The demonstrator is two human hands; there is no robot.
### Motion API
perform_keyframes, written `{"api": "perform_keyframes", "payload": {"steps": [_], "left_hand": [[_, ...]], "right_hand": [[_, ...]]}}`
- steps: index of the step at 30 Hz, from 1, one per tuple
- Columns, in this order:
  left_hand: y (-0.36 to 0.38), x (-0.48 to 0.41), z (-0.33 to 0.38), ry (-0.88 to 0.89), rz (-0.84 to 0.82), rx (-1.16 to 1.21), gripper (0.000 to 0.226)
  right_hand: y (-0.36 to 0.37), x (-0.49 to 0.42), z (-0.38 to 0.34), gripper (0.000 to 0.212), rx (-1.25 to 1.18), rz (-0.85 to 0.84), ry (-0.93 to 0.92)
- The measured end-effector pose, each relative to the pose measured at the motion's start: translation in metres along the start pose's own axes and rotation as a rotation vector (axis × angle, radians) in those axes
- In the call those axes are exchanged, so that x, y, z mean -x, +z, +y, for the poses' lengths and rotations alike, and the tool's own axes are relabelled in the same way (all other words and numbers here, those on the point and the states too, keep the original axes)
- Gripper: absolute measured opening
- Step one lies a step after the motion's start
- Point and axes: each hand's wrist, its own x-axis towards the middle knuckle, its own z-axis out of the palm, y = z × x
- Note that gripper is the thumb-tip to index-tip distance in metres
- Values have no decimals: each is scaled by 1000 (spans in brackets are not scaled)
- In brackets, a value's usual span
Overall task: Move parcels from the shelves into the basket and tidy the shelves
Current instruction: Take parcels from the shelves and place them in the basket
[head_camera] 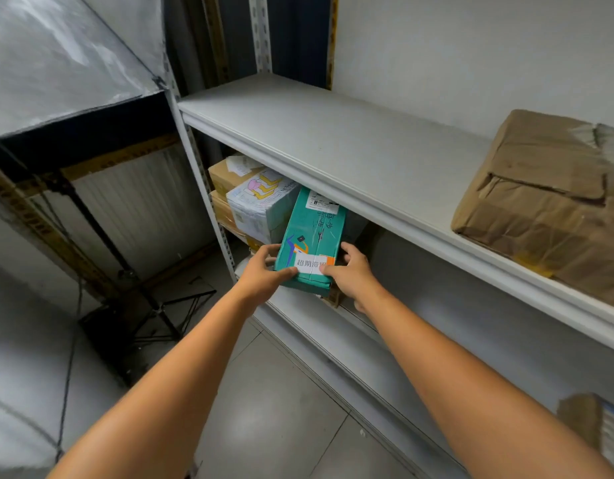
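Teal parcel (310, 233) with white label, tilted, gripped at the lower shelf (333, 337) edge.

One wide-angle head-worn view looks forward and down, from close range, at the grey shelves (333, 140) running off rightward.

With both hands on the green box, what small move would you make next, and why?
Probably draw the green box straight back out: the left hand and right hand both grip its near end, while its far end lies under the upper shelf.
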Motion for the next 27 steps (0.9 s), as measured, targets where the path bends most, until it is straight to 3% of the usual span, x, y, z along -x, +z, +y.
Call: {"api": "perform_keyframes", "payload": {"steps": [7, 14, 17, 21, 27], "left_hand": [[-43, 57, 4, -6, 126, 6, 52], [-104, 94, 1, -34, 186, -11, 74], [-125, 112, -10, -36, 271, 37, 70], [-143, 142, -21, -19, 393, 47, 63], [-157, 193, -30, -62, 587, 94, 48]], "right_hand": [[26, 36, -31, 74, 35, -178, -36], [89, 43, -52, 60, 89, -318, -72], [118, 47, -57, 53, 108, -348, -112], [151, 56, -55, 66, 87, -375, -142], [179, 77, -55, 54, 61, -558, -154]]}}
